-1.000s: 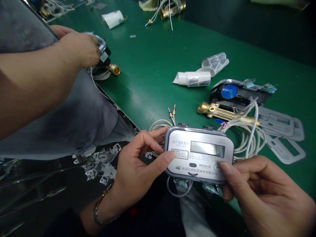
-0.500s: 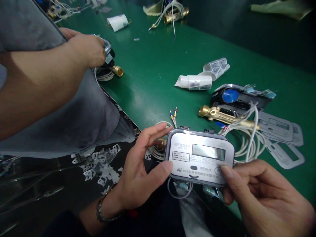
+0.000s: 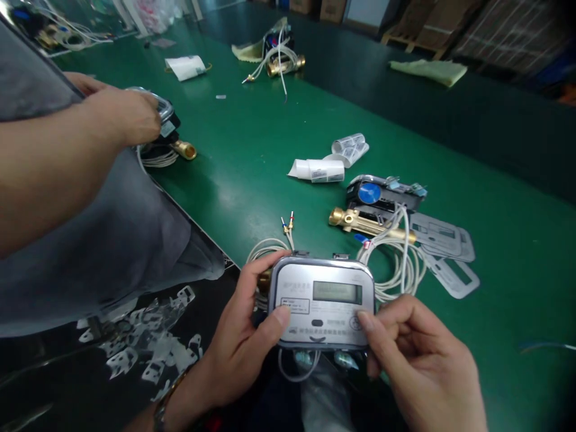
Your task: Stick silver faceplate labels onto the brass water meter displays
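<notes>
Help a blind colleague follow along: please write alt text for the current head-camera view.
A person's left hand and right hand hold a silver-faced device with a small display at a green table. Beyond it lie a brass fitting, coiled pale cable and curled labels, while a co-worker's hand holds a similar device at left.

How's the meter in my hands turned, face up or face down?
Face up: the meter shows its silver panel and display, not its back.

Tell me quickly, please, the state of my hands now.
Left hand: closed, holding the LCD meter by its left side.
Right hand: closed, holding the LCD meter by its lower right corner.
</notes>
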The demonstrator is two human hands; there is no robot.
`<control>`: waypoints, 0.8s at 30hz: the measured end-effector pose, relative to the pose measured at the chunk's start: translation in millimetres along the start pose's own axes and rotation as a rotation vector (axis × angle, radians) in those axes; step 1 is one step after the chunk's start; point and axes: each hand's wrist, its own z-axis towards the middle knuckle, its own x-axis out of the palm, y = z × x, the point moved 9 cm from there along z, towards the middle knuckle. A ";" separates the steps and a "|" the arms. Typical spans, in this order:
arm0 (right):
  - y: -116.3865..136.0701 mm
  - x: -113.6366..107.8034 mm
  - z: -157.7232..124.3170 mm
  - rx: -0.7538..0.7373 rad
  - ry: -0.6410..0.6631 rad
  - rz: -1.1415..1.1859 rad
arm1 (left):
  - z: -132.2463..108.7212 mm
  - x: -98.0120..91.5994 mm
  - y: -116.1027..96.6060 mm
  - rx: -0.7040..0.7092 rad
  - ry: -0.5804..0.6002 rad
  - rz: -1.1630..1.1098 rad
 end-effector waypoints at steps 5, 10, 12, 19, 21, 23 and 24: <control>-16.5 3.3 -6.4 0.057 0.054 -0.035 | -2.6 -0.1 8.0 0.047 -0.016 0.046; -27.2 5.3 -10.1 0.116 0.078 0.022 | -3.4 0.5 10.2 0.063 -0.002 0.063; -25.6 6.1 -9.1 0.127 0.077 0.030 | -3.2 0.0 9.0 0.067 -0.010 0.073; -8.4 7.8 -2.3 0.110 0.021 -0.004 | -1.7 -2.0 8.1 0.069 -0.009 0.104; -7.8 7.6 -1.6 0.103 0.023 -0.014 | -1.7 -1.9 10.3 0.059 0.009 0.099; -5.7 3.6 0.1 0.046 0.030 -0.076 | -2.1 -1.8 11.0 0.060 0.020 0.099; -3.5 -1.0 1.7 -0.002 0.022 -0.126 | -2.2 -2.0 10.7 0.064 0.019 0.102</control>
